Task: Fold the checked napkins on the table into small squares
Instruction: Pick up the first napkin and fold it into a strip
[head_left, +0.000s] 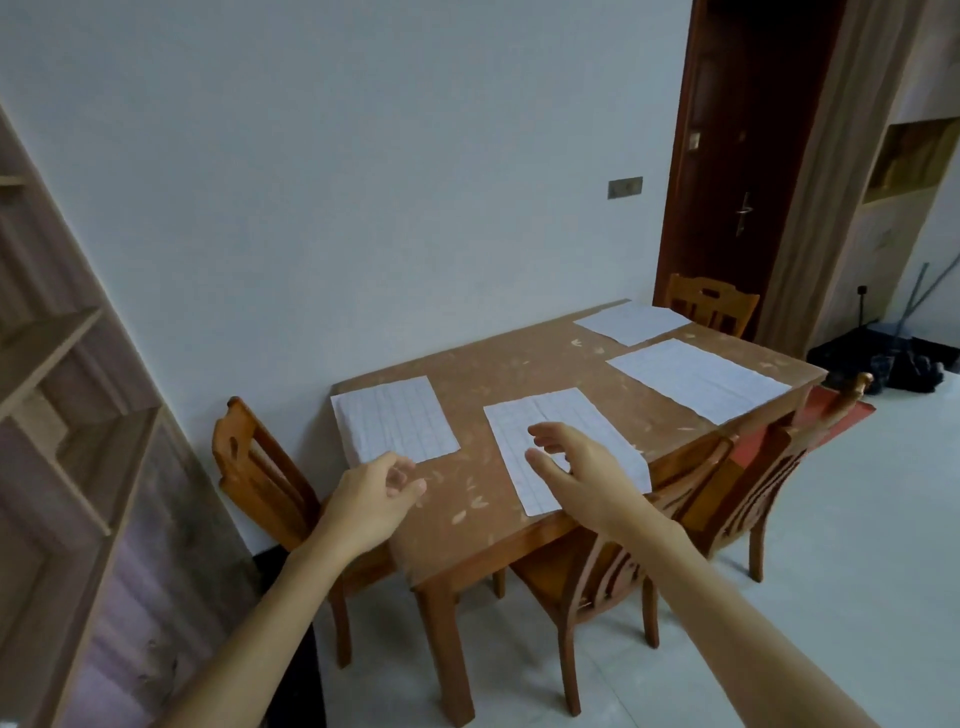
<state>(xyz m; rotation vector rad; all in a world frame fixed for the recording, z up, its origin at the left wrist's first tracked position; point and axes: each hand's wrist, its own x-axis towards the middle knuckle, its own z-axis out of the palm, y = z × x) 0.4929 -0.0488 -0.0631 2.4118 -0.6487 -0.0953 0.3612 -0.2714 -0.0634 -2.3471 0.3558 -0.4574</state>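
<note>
Several white checked napkins lie flat and unfolded on a brown wooden table (498, 364). One napkin (392, 418) is at the near left corner, another (566, 431) at the near middle, a third (696, 376) at the right, and one more (631, 321) at the far end. My left hand (376, 493) hovers by the near edge of the left napkin, fingers loosely curled, holding nothing. My right hand (571, 465) is stretched out over the middle napkin with fingers spread and empty.
Wooden chairs stand around the table: one at the left (260, 467), two along the near side (618, 566) (769, 467), one at the far end (709, 304). A shelf unit (67, 415) rises on the left. A dark door (748, 171) is behind the table.
</note>
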